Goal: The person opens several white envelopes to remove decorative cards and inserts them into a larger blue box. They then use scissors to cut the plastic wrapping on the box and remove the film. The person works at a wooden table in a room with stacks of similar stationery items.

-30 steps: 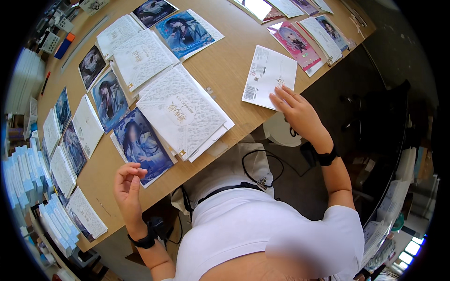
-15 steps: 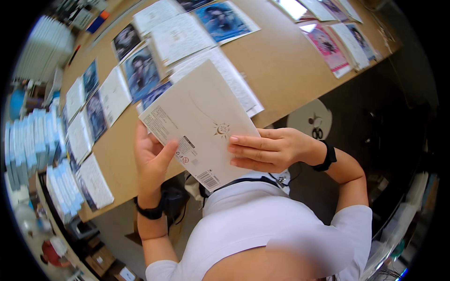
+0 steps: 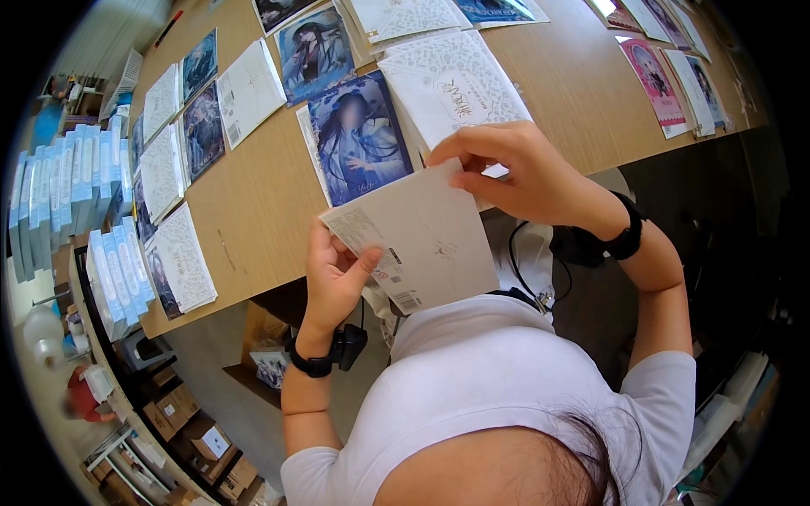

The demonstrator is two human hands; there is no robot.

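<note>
A flat white packet [image 3: 422,240] with small print, a barcode and a gold sun-and-moon emblem is held tilted in front of my waist, by the table's near edge. My left hand [image 3: 332,282] grips its left edge, thumb on the printed face and fingers behind. At the far right corner, my right hand [image 3: 527,173] pinches the packet's upper edge between thumb and fingers. Just beyond lie a blue illustrated card [image 3: 359,139] of a long-haired figure and a stack of white patterned packets [image 3: 456,84].
Rows of white packets and picture cards cover the left of the wooden table [image 3: 582,93]. A pink card [image 3: 652,84] lies far right. Light-blue boxes [image 3: 63,194] stand packed at the left. Cardboard boxes [image 3: 175,409] sit below, where another person [image 3: 89,392] shows at far left.
The packet has turned flatter and come nearer my body, uncovering the blue card. My right hand has moved from lying flat on its face to pinching its far edge.
</note>
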